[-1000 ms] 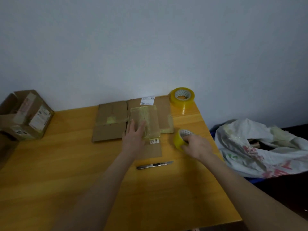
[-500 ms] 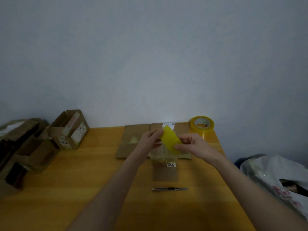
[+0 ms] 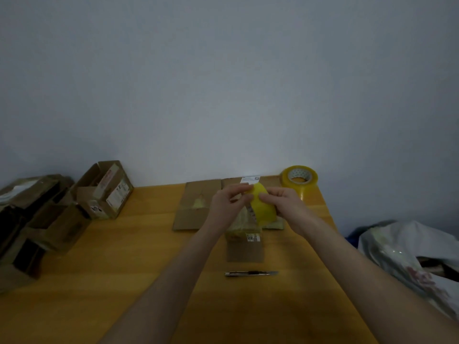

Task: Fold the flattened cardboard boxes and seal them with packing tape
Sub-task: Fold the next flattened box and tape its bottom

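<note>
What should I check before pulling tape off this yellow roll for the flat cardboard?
1. Tape roll in grip: ok, left hand and right hand both hold it above the table.
2. Tape end lifted: cannot tell.
3. Flattened cardboard folded up: not ok, it lies flat.
4. Knife at hand: ok, on the table, nearer than the cardboard.
5. Spare roll: ok, at the far right corner.

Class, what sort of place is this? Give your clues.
Likely a makeshift packing corner in a home or small shop: a plain wooden table against a bare wall, flattened cardboard and a spare tape roll on it, folded boxes piled at the left.
</note>
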